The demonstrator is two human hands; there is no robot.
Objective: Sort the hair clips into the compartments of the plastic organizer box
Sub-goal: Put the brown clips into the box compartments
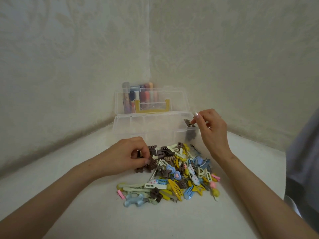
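**Hair clips heaped in front of the open organizer**

You have a loose heap of small plastic and metal hair clips in brown, yellow, pale blue, cream and pink, lying on the white surface just in front of the clear plastic organizer box. The brown claw clips cluster at the heap's far left. The box stands open, lid upright behind it, with its row of compartments facing you. A few dark brown clips already sit in its rightmost compartment.
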